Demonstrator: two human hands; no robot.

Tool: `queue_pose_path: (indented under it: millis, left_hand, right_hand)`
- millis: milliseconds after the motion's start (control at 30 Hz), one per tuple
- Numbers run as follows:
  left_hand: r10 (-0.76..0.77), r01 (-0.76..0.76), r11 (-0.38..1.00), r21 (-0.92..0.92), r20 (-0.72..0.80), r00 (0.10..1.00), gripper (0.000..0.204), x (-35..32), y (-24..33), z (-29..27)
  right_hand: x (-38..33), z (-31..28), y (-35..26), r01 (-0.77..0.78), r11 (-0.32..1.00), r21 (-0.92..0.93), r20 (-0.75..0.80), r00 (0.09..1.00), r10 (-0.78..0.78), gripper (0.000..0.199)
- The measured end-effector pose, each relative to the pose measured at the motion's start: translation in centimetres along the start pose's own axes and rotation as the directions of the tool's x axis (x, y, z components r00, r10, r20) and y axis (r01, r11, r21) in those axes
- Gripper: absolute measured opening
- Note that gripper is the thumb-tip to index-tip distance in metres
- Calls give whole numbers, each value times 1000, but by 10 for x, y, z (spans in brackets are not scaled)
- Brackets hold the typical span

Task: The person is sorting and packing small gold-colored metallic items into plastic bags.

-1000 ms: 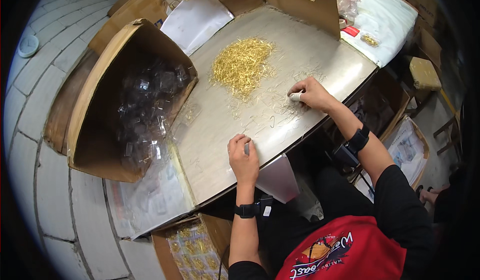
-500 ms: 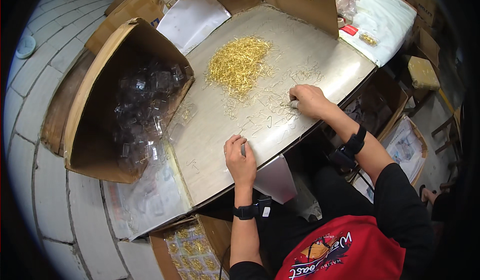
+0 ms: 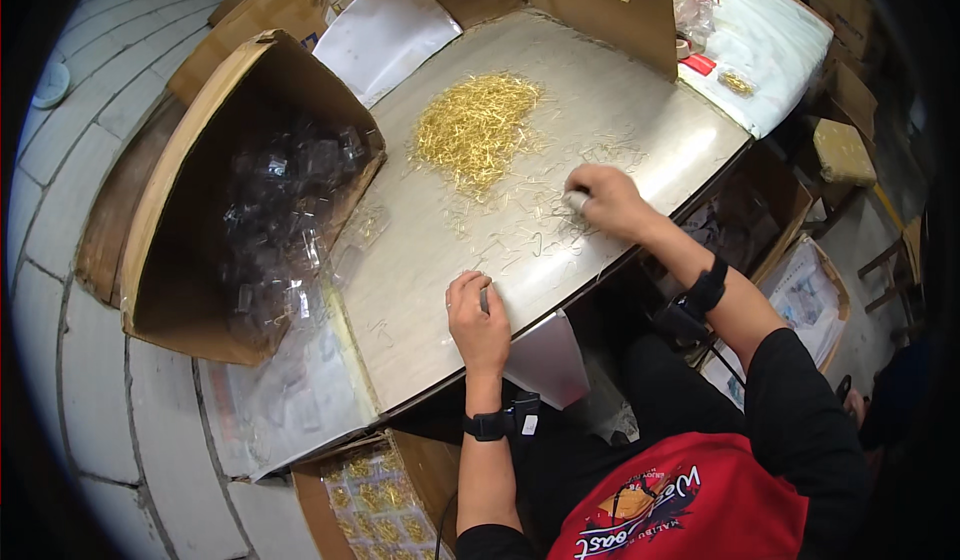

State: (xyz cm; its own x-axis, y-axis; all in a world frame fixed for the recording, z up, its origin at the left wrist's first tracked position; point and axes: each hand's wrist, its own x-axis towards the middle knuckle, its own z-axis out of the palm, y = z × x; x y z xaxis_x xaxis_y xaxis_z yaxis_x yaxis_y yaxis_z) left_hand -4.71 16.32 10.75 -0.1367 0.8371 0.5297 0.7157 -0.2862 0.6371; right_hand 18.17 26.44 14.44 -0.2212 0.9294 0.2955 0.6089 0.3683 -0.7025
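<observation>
A heap of small gold-coloured wire hooks (image 3: 475,125) lies on the pale metal-looking tabletop (image 3: 590,70). Thinner, loosely scattered wire hooks (image 3: 540,232) spread from it toward the near edge. Over these stray pieces is my right hand (image 3: 608,203), its fingers closed in a pinch. A whitish covering shows at its fingertips; anything held there is too small to make out. My left hand (image 3: 477,322) rests near the table's front edge with fingers curled together. A grey patch shows on its thumb, and its fingertips hide whatever they grip.
An open cardboard box (image 3: 150,260) of clear plastic cases (image 3: 290,230) lies tilted at left. Cardboard walls (image 3: 600,10) edge the table's far side. Below the front edge stands a box of bagged gold pieces (image 3: 375,500). A white-covered surface (image 3: 770,60) adjoins at far right.
My right hand has shifted slightly left over the scattered hooks, its fingers more curled. My left hand stays nearly in place.
</observation>
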Motion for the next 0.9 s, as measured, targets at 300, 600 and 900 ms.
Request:
queue_pose_path:
  millis: [300, 600, 900]
  left_hand:
    - [-6, 6, 1000, 22, -4, 1000, 11, 0, 1, -4]
    - [31, -31, 1000, 3, -61, 998, 9, 2, 0, -1]
    - [115, -144, 984, 103, 247, 962, 12, 35, 46, 28]
  right_hand:
    - [-2, -19, 8, -102, 957, -271, -245, 969, 34, 5]
    - [1, 15, 0, 122, 905, -407, 200, 979, -42, 20]
    - [-11, -29, 23, 62, 982, -176, -40, 997, -70, 17]
